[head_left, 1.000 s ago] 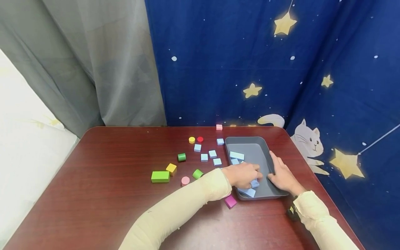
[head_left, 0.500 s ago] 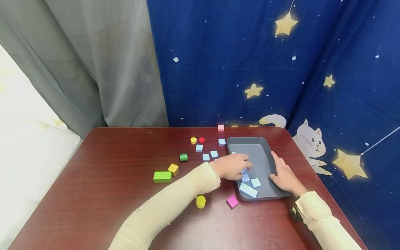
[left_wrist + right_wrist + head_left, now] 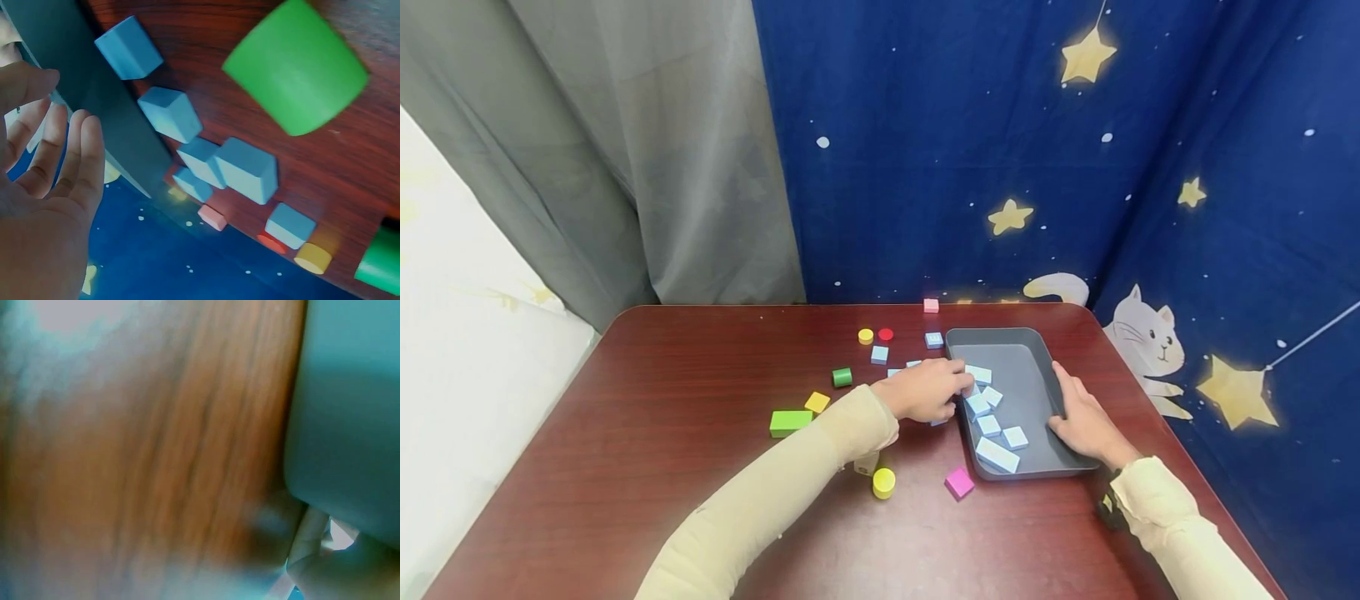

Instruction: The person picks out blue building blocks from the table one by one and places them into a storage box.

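My left hand [image 3: 925, 390] hovers at the left rim of a grey tray [image 3: 1018, 367], fingers loosely bent. In the left wrist view, nothing shows between the thumb and fingers of this hand [image 3: 56, 169]. Inside the tray, along its left side, lie several light-blue blocks, among them a long block [image 3: 997, 455] and a small block [image 3: 1015, 437]. My right hand [image 3: 1084, 421] grips the tray's right rim, thumb on the inner side and fingers outside. More blue blocks [image 3: 170, 114] lie on the table beside the tray's left wall, some hidden by my left hand in the head view.
Left of the tray lie a green block [image 3: 790, 423], a dark green cylinder [image 3: 842, 377], yellow cylinder [image 3: 883, 483] and red disc [image 3: 886, 334]. A magenta block [image 3: 958, 482] sits by the tray's near left corner. A pink block [image 3: 931, 306] is at the table's far edge.
My left hand has moved left from inside the tray to its left rim, uncovering blue blocks there. The right hand keeps its hold on the tray.
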Motion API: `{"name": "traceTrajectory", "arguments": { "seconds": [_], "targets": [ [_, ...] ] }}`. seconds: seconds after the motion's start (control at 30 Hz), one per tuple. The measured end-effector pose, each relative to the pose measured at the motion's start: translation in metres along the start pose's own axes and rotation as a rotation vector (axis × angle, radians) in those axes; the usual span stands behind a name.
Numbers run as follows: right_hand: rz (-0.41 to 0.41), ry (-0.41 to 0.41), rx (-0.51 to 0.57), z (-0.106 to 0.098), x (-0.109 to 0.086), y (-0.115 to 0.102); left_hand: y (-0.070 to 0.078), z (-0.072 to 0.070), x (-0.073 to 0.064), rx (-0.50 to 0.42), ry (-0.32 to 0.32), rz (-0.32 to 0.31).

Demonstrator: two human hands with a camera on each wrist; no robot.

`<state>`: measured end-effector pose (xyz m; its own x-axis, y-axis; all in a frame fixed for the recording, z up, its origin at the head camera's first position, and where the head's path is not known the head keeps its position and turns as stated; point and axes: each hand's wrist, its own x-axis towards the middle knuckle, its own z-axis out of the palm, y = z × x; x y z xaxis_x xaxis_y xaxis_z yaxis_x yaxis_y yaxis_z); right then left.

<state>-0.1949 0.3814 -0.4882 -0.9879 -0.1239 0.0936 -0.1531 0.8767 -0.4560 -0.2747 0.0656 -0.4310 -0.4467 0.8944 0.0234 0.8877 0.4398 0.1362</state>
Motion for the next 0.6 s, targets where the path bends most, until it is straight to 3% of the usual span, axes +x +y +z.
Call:
{"name": "traceTrajectory", "arguments": {
  "seconds": [0.2, 0.43, 0.6],
  "targets": [
    [0.011, -0.011, -0.001, -0.002, -0.001, -0.002, -0.004, 0.007, -0.007, -0.029, -0.048, -0.028],
    [0.010, -0.008, -0.002, -0.002, -0.001, -0.002, -0.005, 0.013, -0.009, -0.055, -0.161, -0.086],
    [0.017, -0.012, 0.001, -0.001, -0.001, -0.003, -0.002, 0.016, -0.009, -0.052, -0.190, -0.109]
  ]
}}
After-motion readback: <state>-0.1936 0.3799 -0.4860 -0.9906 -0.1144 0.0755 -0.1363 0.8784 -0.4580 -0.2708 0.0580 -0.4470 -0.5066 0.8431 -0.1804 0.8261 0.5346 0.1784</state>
